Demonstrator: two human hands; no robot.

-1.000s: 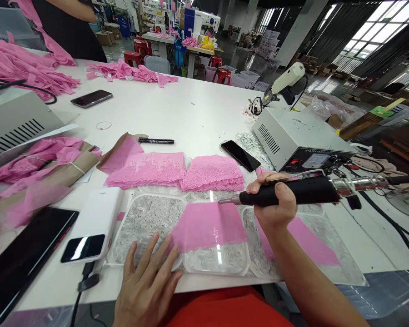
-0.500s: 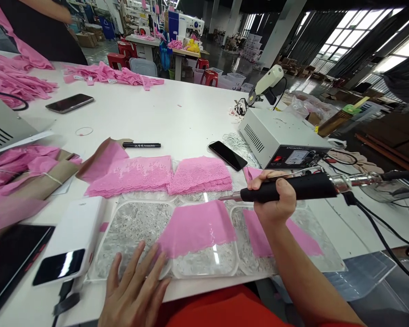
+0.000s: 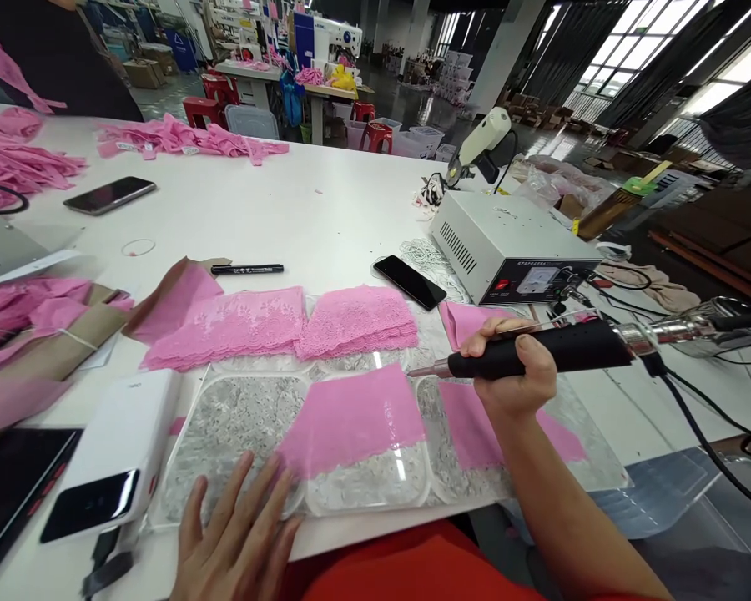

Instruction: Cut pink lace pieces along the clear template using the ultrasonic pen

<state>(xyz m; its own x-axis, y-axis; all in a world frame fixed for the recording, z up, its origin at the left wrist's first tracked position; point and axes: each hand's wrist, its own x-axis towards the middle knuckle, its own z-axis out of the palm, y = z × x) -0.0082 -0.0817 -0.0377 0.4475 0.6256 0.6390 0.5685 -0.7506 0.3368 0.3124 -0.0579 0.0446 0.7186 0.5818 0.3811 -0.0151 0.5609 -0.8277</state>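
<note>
My left hand [image 3: 238, 534] lies with fingers spread on the marbled board [image 3: 231, 434], its fingertips at the lower left corner of a flat pink fabric piece [image 3: 356, 421]. My right hand [image 3: 513, 363] is wrapped round a black handheld tool [image 3: 576, 346], whose metal tip points left, just off that piece's upper right corner. Under my right forearm lies another pink piece [image 3: 469, 426], partly hidden. Behind the board's front row sit two stacks of pink lace, one at the left [image 3: 244, 321] and one in the middle [image 3: 360, 321].
A grey control box [image 3: 519, 242] stands at the right, with a phone [image 3: 410, 281] beside it. A black marker [image 3: 247, 269] lies behind the lace. At the left are a white power bank [image 3: 116, 451] and a dark tablet [image 3: 18, 484]. Another person [image 3: 68, 58] stands across the table.
The view has shifted slightly, so most things sit further left. The tool tip has moved a little right, away from the corner of the pink piece. The other person's forearm has mostly left the view.
</note>
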